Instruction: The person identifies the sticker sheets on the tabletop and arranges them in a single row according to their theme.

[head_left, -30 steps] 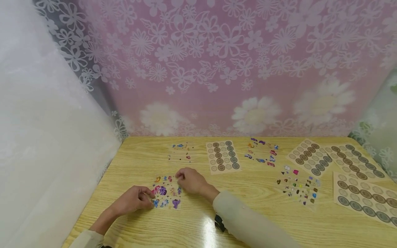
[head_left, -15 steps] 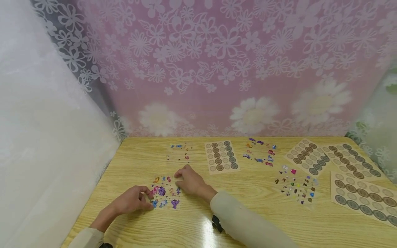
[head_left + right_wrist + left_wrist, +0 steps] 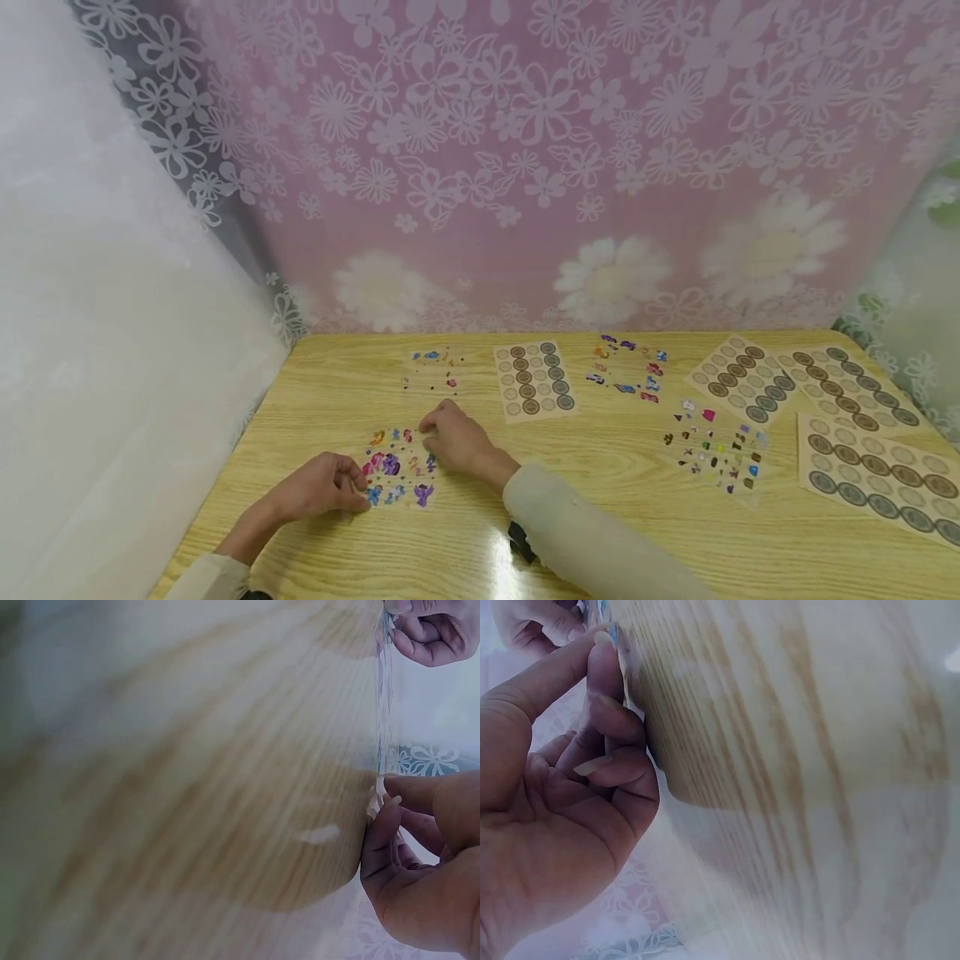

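Clear sticker sheets [image 3: 401, 473]: four; left hand [image 3: 322, 486], right hand [image 3: 461, 439] pinch one.

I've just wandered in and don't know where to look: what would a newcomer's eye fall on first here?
Probably the pink, white-flowered backdrop behind the table. Next, left of centre, the left hand and right hand, which pinch opposite sides of a clear sheet dotted with bright little figures. Then perhaps the three sheets of brown and grey circles at the table's right end.
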Demonstrator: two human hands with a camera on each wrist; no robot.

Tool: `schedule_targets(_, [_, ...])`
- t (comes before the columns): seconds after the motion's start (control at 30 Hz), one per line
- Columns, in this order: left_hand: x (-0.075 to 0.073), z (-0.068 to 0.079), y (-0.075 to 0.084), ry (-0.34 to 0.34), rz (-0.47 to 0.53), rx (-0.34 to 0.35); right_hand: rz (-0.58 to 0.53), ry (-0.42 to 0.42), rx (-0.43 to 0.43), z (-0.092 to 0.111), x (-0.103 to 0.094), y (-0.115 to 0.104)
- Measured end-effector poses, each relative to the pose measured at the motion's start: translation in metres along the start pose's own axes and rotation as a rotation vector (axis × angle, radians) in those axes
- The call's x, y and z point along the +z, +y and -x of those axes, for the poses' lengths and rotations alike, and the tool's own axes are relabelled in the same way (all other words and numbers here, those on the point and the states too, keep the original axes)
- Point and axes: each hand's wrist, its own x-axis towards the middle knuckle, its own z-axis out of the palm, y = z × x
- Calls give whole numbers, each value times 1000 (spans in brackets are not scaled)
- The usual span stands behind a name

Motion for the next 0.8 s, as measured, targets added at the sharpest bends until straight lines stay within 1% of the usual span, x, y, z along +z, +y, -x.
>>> schedule_targets(0.17, [1,0,0,-14,41,7,-18,1,5,0,1,1])
schedule_targets(0.4, [1,2,2,-23,39,11,-23,7,-5,0,0,1])
schedule_targets(0.63, [-3,5,5,-91,-2,34,-14,6,-20,0,0,0])
schedule_targets(0.8, [-4,4,5,-116,18,36,-5,13,-29,0,0,0])
